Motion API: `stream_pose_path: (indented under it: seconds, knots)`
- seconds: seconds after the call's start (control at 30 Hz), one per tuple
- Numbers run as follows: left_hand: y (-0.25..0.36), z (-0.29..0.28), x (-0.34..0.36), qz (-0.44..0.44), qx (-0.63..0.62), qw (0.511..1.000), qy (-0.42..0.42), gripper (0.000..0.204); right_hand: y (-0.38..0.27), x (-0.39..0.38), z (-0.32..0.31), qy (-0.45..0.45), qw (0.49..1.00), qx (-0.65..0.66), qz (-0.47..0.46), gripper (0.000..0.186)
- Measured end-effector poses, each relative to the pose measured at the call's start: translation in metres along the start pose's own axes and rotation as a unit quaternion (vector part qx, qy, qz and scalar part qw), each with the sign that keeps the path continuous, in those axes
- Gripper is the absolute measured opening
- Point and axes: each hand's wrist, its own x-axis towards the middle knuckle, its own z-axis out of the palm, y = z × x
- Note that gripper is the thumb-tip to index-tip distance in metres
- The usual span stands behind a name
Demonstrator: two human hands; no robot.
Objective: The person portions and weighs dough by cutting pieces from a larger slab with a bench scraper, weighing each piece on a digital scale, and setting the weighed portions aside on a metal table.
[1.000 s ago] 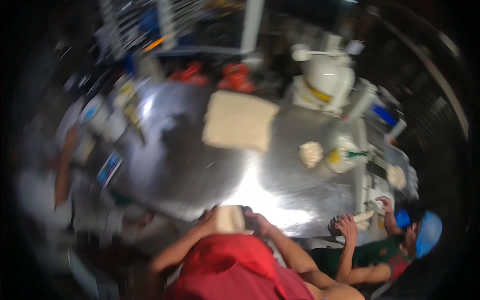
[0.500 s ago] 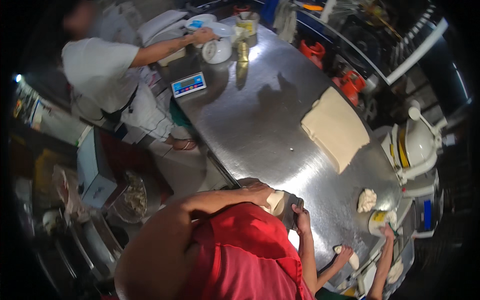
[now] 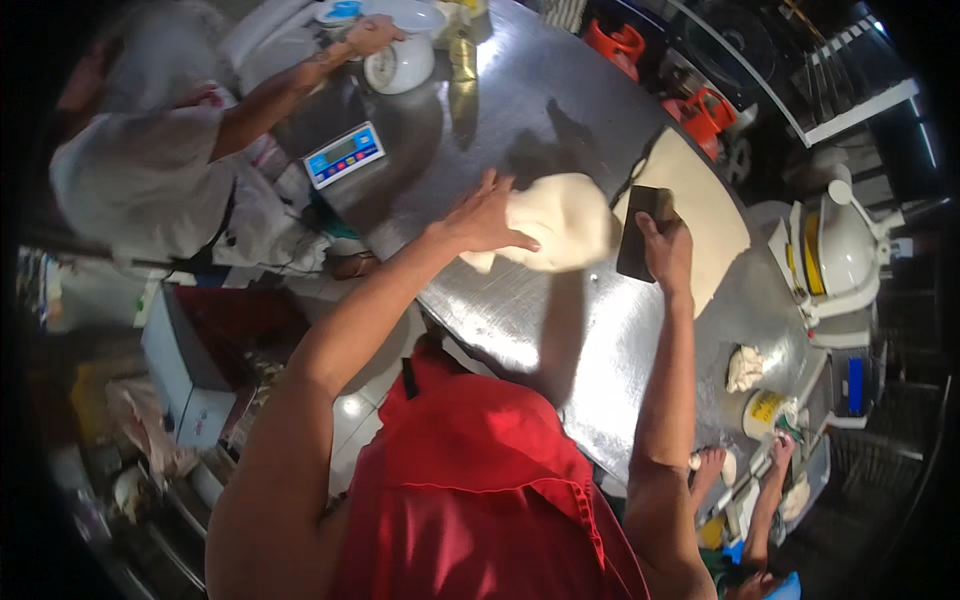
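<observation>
My left hand [image 3: 482, 215] grips a pale lump of dough [image 3: 568, 222] at its left side, the thumb pressed against it. The lump looks raised off the steel table, with a dark streak on the metal below it, and its right edge is blurred. In my right hand [image 3: 667, 245] is a dark rectangular dough scraper [image 3: 632, 235], held upright just right of the lump. Behind the scraper lies a broad, flat slab of dough [image 3: 718, 225], partly covered by that hand and tool.
On the steel table [image 3: 500, 330] stand a digital scale [image 3: 344, 155], a white dial scale [image 3: 399, 65] and a small dough piece [image 3: 745, 369]. A co-worker's arm [image 3: 285, 105] reaches in at far left. Another person's hands work at lower right near a tub [image 3: 765, 413].
Both my hands have moved from the near table edge out over the table. The dough has come along in my left hand, the scraper in my right.
</observation>
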Motion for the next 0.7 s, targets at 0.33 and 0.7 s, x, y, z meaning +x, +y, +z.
stream_pose_path:
  seconds: [0.33,0.7]
  knots:
    - [-0.135,0.066,0.072,0.004,-0.039,0.997,-0.066,0.065,-0.059,-0.002,0.189,-0.059,0.987,-0.125,-0.084,0.028]
    - [-0.193,0.103,0.027,0.203,-0.002,0.959,0.199,0.064,-0.039,0.000,0.277,-0.090,0.976,-0.151,-0.128,0.042]
